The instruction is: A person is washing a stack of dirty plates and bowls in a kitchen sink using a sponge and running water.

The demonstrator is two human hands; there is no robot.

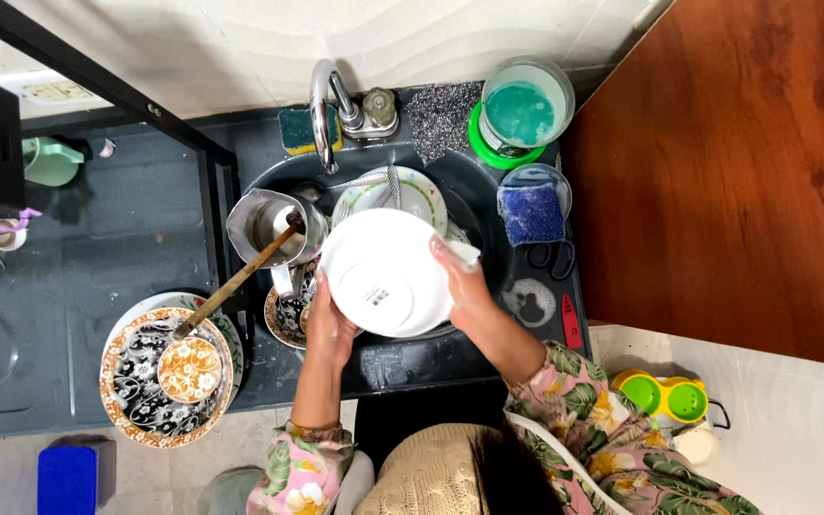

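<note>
Both hands around white plate (383, 272) over sink (488, 205): left hand (328, 324) gripping rim, right hand (460, 277) pressing cloth (464, 253).

Pale tiled wall (240, 38), dark counter (126, 219), brown wooden door (746, 162).

A home kitchen, at the washing-up spot. Both hands hold a white plate (383, 272) over a dark sink (488, 205) full of dishes. Beyond the grip stands a tap (321, 105), with a scourer (442, 116) and a tub of green soap (525, 110) beside it. Left of the grip, patterned plates (135, 381) are stacked on the counter (116, 219).
</note>
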